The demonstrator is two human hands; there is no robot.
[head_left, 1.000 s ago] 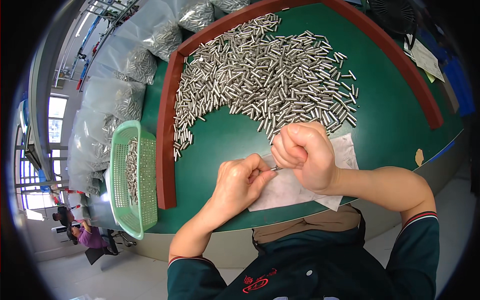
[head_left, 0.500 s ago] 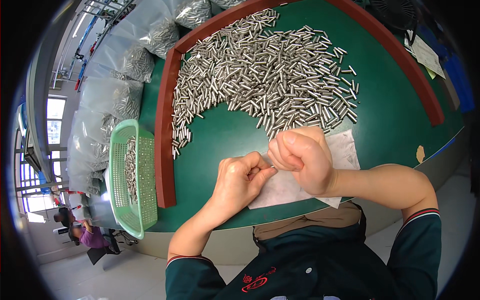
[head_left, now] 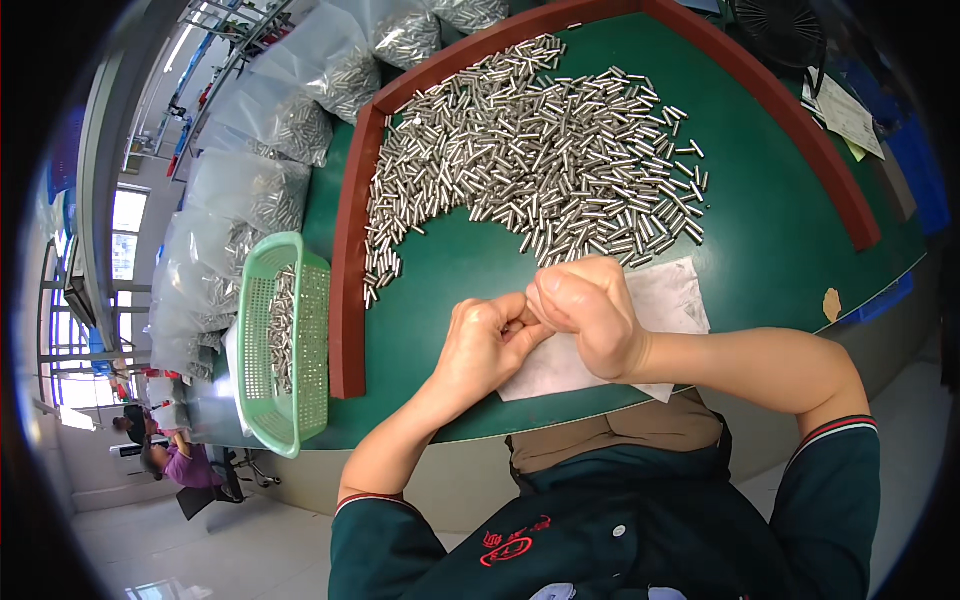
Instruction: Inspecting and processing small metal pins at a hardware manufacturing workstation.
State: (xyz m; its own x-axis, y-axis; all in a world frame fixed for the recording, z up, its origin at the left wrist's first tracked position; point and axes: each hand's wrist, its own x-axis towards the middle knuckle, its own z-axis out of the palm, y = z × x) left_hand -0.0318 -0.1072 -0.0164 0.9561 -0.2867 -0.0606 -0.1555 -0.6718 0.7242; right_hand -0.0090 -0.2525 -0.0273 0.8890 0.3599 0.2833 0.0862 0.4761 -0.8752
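Observation:
My left hand (head_left: 483,347) and my right hand (head_left: 588,312) meet over a white cloth (head_left: 668,300) on the green table top (head_left: 450,270). The right hand is curled into a fist. The left fingertips pinch against it, where a small metal pin is held between them, mostly hidden by the fingers. A wide heap of short shiny metal pins (head_left: 540,150) lies just beyond the hands, inside the red-brown raised rim (head_left: 350,290).
A green plastic basket (head_left: 300,400) with a row of pins stands left of the rim. Clear plastic bags of pins (head_left: 250,190) are stacked along the far left. Papers (head_left: 850,115) lie at the far right. Another person (head_left: 160,455) sits below left.
My hands have closed together: the left fingertips now press into the right fist, and the pin seen between them earlier is covered.

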